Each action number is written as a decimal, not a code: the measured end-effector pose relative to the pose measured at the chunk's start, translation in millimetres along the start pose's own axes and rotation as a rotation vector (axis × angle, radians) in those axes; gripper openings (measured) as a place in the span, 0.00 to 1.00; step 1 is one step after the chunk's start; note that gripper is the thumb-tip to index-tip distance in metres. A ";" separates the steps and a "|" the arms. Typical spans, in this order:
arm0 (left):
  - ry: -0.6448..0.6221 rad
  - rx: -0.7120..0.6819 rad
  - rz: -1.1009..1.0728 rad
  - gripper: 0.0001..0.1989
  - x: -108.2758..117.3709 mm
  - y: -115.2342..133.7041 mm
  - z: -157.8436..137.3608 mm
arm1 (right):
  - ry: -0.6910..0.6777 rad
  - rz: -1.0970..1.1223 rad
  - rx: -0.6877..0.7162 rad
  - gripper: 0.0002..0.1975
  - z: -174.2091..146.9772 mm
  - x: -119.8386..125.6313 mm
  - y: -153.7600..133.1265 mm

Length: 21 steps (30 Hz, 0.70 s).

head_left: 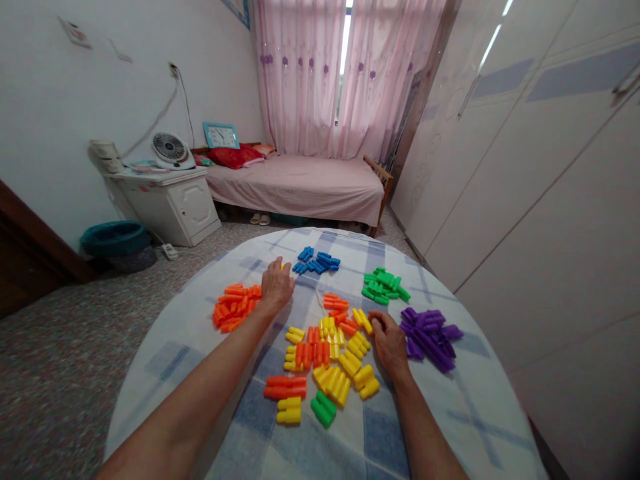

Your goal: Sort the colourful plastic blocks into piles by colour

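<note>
Before me a round table wears a blue-and-white plaid cloth; on it lie an orange pile to my left, a blue pile farther off, a green pile and a purple pile to my right; in the middle spread yellow pieces, orange pieces and one green piece.

We see only a sliver of a yellow piece beyond the left hand; the fingers hide the rest, so we cannot tell whether it is gripped. Nor can we tell whether the right hand touches the yellow block beside its curled fingertips. The bottom edge cuts off both forearms and the table; the top edge crops the wall picture. The clock's numerals are too small for us.
</note>
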State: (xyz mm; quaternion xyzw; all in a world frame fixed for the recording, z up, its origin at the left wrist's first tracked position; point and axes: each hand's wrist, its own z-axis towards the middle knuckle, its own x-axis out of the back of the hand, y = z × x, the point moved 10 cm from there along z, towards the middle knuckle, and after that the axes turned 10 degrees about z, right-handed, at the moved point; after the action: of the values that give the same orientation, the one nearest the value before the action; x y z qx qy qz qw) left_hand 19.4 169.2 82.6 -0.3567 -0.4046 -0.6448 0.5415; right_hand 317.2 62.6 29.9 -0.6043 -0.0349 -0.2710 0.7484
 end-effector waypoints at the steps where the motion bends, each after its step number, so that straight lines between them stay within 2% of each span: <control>1: 0.000 -0.074 -0.084 0.17 -0.2 15.4 -4.1 | 0.001 -0.001 0.001 0.17 0.1 -0.1 0.4; 5: -0.183 -0.401 -0.364 0.20 -17.9 85.9 -28.0 | 0.002 0.010 0.005 0.17 0.2 -0.6 2.9; 7: -0.249 -0.502 -0.374 0.21 -25.8 111.0 -38.2 | 0.003 0.013 0.006 0.17 0.1 -0.7 3.9; 9: -0.312 -0.558 -0.320 0.21 -34.6 126.1 -44.2 | 0.003 0.014 0.006 0.17 0.1 -0.7 4.2; 12: -0.379 -0.566 -0.244 0.17 -44.6 132.0 -45.0 | 0.002 0.009 0.003 0.17 0.1 -0.7 4.0; 16: -0.363 -0.511 -0.213 0.14 -45.9 125.4 -41.3 | 0.000 -0.001 -0.001 0.18 -0.2 -0.5 3.5; 21: -0.278 -0.452 -0.231 0.14 -26.4 109.1 -45.9 | 0.009 0.004 0.001 0.18 -0.7 0.9 3.2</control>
State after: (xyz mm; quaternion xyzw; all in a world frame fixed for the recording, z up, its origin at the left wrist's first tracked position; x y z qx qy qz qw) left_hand 130.2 128.9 54.4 -0.5049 -0.3587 -0.7210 0.3107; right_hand 319.2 62.0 27.2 -0.6029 -0.0302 -0.2723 0.7493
